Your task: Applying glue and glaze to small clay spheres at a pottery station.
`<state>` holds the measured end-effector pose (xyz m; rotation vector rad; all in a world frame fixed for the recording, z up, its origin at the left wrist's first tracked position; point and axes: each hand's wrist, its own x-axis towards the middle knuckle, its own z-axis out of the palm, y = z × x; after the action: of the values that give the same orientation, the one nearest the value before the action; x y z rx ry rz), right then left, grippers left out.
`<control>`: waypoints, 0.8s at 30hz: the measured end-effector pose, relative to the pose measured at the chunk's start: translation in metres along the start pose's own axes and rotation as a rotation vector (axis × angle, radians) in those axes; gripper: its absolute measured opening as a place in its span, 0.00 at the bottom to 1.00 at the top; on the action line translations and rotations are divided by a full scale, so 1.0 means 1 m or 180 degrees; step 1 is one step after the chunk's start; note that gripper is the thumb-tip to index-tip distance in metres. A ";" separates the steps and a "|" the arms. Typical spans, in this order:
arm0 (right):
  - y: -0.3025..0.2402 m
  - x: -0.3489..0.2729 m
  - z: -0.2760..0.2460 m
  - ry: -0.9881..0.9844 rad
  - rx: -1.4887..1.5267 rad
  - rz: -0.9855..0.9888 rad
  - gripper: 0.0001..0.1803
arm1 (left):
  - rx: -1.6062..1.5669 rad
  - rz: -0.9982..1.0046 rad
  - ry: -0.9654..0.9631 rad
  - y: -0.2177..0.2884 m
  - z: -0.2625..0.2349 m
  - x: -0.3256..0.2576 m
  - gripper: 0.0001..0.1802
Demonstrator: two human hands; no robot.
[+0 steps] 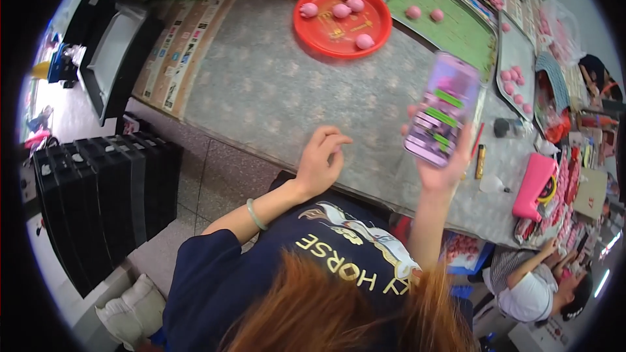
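My right hand (441, 168) holds a smartphone (442, 108) upright over the grey table (261, 91), its lit screen facing me. My left hand (321, 158) rests at the table's near edge, fingers loosely curled, holding nothing; a pale bangle circles that wrist. A red round tray (319, 26) with several pink balls sits further back on the table. To its right lies a metal tray with a green mat (456, 29) carrying two pink balls.
More trays of pink balls (515, 81) line the right side. A pink case (533, 186), a pen (480, 161) and a small bottle (492, 184) lie near the phone. Black crates (104, 202) stand on the floor at left. Another person (535, 287) sits at lower right.
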<state>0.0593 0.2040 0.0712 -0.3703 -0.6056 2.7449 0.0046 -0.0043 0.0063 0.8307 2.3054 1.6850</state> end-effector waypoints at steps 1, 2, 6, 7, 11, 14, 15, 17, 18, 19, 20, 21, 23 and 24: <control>0.002 0.006 -0.011 -0.0043 0.0102 0.0135 0.32 | 0.0092 0.0059 0.0056 0.000 0.002 0.001 0.15; 0.005 0.011 -0.021 -0.0091 0.0230 0.0236 0.31 | 0.0076 0.0043 0.0092 0.000 0.004 0.002 0.14; 0.010 0.019 -0.040 -0.0084 0.0340 0.0344 0.29 | 0.0158 0.0057 0.0199 0.001 0.006 0.006 0.14; 0.010 0.019 -0.040 -0.0075 0.0304 0.0337 0.28 | 0.0174 0.0064 0.0182 0.001 0.006 0.006 0.14; 0.006 0.023 -0.040 -0.0015 0.0031 0.0390 0.25 | 0.0177 0.0085 0.0151 0.000 0.006 0.006 0.14; 0.005 0.027 -0.044 0.0004 -0.0672 0.0276 0.23 | 0.0183 0.0103 0.0153 0.000 0.007 0.006 0.15; 0.006 0.028 -0.047 0.0129 -0.0791 0.0203 0.23 | 0.0195 0.0107 0.0145 0.000 0.007 0.005 0.15; 0.006 0.032 -0.052 0.0043 -0.0887 0.0100 0.21 | 0.0208 0.0119 0.0146 0.001 0.006 0.006 0.15; 0.006 0.033 -0.054 0.0193 -0.0768 0.0125 0.22 | 0.0231 0.0126 0.0141 0.001 0.005 0.006 0.15; 0.007 0.035 -0.056 0.0279 -0.0636 0.0147 0.22 | 0.0235 0.0129 0.0140 0.002 0.005 0.006 0.14; 0.007 0.037 -0.058 0.0565 -0.0591 0.0184 0.23 | 0.0231 0.0135 0.0137 0.002 0.005 0.007 0.14; 0.007 0.038 -0.059 0.0526 -0.0532 0.0195 0.23 | 0.0286 0.0130 0.0121 0.002 0.005 0.006 0.14; 0.007 0.038 -0.058 0.0295 -0.0627 0.0112 0.23 | 0.0261 0.0113 0.0129 0.002 0.005 0.006 0.14; 0.008 0.038 -0.057 0.0141 -0.0633 0.0097 0.23 | 0.0250 0.0108 0.0128 0.002 0.005 0.006 0.14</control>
<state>0.0406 0.2311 0.0108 -0.4881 -0.8710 2.7042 0.0026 0.0031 0.0074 0.8634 2.4114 1.6489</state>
